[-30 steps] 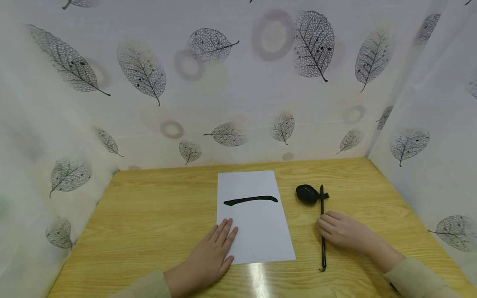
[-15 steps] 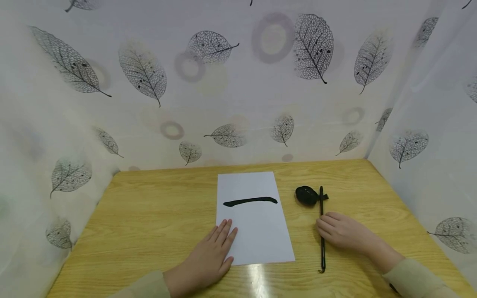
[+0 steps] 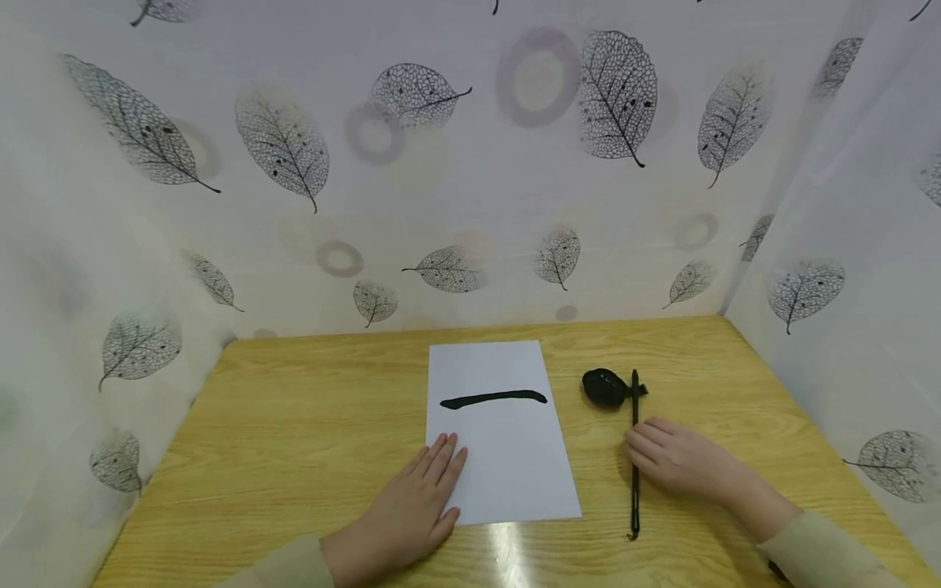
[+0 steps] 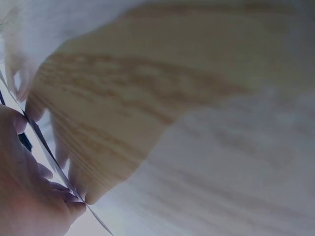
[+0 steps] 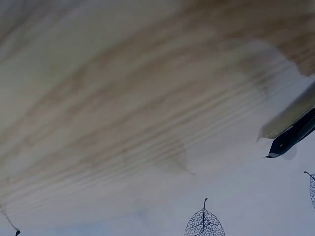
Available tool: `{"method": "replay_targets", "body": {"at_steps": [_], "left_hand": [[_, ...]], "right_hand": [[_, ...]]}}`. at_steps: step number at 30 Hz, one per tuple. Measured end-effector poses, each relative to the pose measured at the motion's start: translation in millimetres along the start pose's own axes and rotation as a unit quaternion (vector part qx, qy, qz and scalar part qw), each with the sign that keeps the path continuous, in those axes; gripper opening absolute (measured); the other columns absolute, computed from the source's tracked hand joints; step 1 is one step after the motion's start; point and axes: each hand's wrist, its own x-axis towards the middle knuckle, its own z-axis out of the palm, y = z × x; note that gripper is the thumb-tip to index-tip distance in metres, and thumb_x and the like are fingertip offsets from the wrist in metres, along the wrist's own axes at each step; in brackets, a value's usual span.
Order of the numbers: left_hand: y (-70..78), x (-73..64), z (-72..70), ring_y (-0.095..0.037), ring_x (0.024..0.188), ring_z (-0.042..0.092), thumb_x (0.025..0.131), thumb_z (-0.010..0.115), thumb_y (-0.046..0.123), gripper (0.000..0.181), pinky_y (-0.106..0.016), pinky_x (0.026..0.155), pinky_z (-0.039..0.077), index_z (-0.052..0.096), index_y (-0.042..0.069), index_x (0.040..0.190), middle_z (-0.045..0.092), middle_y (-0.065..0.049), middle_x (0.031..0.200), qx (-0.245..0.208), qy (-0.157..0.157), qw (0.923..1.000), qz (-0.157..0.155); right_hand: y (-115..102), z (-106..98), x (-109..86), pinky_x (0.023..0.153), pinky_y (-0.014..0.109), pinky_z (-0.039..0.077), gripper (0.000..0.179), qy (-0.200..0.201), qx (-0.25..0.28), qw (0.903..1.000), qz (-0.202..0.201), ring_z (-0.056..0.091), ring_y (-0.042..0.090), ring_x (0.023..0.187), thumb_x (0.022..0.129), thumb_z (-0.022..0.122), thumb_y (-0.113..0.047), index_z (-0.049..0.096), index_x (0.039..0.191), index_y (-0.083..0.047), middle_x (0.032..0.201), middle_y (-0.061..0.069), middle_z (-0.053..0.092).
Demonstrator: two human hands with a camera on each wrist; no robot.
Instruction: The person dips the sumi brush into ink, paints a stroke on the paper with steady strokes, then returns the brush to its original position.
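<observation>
A white paper sheet (image 3: 507, 465) lies on the wooden table, marked with a thick black horizontal brush stroke (image 3: 492, 398). My left hand (image 3: 412, 502) rests on its left edge, fingers extended and pressing it down. To the right of the paper, a thin black writing brush (image 3: 635, 506) with a small loop at its near end points away from me. My right hand (image 3: 672, 457) holds it around the middle, fingers bent over the shaft; the thumb is hidden. The brush's far end crosses the short neck of a black oval dish-like object (image 3: 604, 388).
The yellow wood-grain table (image 3: 316, 408) ends at a pale curtain (image 3: 470, 188) printed with leaves, which also encloses both sides. A small dark object (image 3: 777, 569) shows by the right sleeve. Light glares on the table below the paper.
Both hands, the paper and the brush keep their places. Only the head view has shifted slightly, so the scene sits a little lower.
</observation>
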Motion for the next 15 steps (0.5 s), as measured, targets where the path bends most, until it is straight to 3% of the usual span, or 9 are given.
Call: {"method": "replay_targets", "body": {"at_steps": [6, 15], "left_hand": [[1.0, -0.5, -1.6, -0.035, 0.16, 0.035, 0.107, 0.053, 0.034, 0.067, -0.047, 0.128, 0.037, 0.038, 0.0, 0.162, 0.034, -0.023, 0.171, 0.007, 0.017, 0.9998, 0.001], [-2.7, -0.9, -2.8, -0.036, 0.159, 0.037, 0.108, 0.052, 0.033, 0.063, -0.048, 0.128, 0.038, 0.041, 0.0, 0.161, 0.036, -0.024, 0.17, 0.016, 0.049, 0.9986, 0.011]], "right_hand": [[4, -2, 4.6, 0.079, 0.034, 0.062, 0.059, 0.023, -0.003, 0.9996, 0.018, 0.072, 0.02, 0.086, 0.112, 0.018, 0.007, 0.073, 0.099, -0.007, 0.099, 0.009, 0.077], [12, -10, 13.1, 0.077, 0.034, 0.061, 0.058, 0.022, -0.01, 0.9993, 0.029, 0.071, 0.02, 0.087, 0.114, 0.019, 0.007, 0.075, 0.102, -0.006, 0.1, 0.009, 0.076]]}}
